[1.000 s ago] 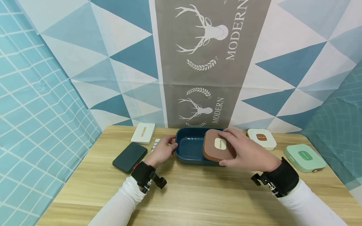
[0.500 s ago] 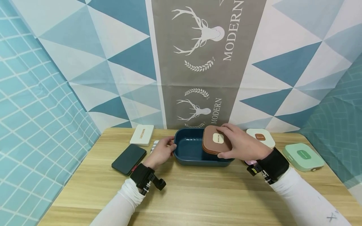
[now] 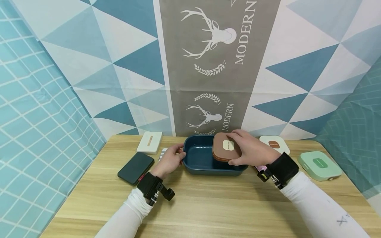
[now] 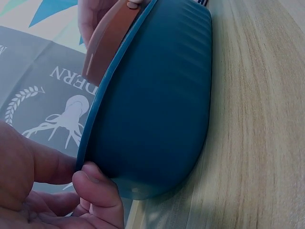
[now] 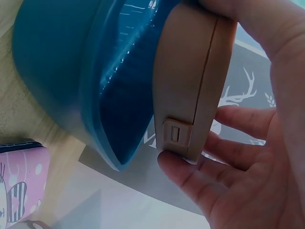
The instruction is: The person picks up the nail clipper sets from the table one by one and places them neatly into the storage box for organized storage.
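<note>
In the head view a deep blue rectangular basin (image 3: 197, 157) stands on the wooden table. My left hand (image 3: 170, 161) pinches the rim at its left end; the left wrist view shows the thumb (image 4: 97, 188) outside the wall. Over the basin's right half, my right hand (image 3: 253, 148) holds a brown square case (image 3: 221, 147) with a cream label, fingers along its far and near edges. The right wrist view shows the case (image 5: 186, 81) with its lid seam closed and a small latch (image 5: 177, 133) on its side, tilted above the basin's rim (image 5: 90, 95).
Left of the basin lie a white box (image 3: 149, 142) with lettering, a black flat case (image 3: 136, 168) and a striped item (image 3: 162, 153), partly hidden. To the right are a white case (image 3: 274, 144), a green case (image 3: 319, 165) and a pink patterned box (image 5: 24, 181).
The brown case has moved slightly back and left over the basin with my right hand, uncovering the basin's right front corner. The pink box now shows beside the right wrist. My left hand keeps its hold.
</note>
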The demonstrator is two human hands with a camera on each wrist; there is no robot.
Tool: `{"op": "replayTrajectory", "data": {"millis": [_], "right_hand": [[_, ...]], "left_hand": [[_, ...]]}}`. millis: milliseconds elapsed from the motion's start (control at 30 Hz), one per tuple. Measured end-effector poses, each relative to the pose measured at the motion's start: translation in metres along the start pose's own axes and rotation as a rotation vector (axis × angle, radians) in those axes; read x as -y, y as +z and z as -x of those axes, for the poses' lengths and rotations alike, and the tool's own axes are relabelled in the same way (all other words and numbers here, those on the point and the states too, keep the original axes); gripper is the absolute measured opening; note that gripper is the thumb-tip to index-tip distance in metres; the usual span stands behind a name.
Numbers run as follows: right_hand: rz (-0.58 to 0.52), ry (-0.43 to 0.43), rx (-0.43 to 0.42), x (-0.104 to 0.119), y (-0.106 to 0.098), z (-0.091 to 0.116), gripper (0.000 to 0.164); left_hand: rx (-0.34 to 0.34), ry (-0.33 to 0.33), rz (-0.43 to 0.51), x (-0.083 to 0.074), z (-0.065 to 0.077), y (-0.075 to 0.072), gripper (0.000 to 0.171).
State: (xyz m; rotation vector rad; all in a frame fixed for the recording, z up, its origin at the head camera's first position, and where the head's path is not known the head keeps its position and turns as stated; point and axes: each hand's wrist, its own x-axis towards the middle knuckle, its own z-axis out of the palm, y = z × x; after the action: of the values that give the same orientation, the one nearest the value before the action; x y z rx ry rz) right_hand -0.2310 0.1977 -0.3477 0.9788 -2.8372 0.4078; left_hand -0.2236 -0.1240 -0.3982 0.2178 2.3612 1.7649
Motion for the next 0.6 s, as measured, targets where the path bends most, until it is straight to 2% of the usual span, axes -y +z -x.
{"op": "replayTrajectory", "data": {"millis": [233,600], "right_hand": [[0.008,0.007,0.029,-0.002,0.003,-0.004,0.099],[0.061,0.010,0.062,-0.006,0.009,-0.008,0.101]], "left_hand": [[0.010,0.004,-0.013,-0.022,0.015,0.001,0.045],[0.005,0.009,0.003,-0.022,0.016,0.001,0.046]]}}
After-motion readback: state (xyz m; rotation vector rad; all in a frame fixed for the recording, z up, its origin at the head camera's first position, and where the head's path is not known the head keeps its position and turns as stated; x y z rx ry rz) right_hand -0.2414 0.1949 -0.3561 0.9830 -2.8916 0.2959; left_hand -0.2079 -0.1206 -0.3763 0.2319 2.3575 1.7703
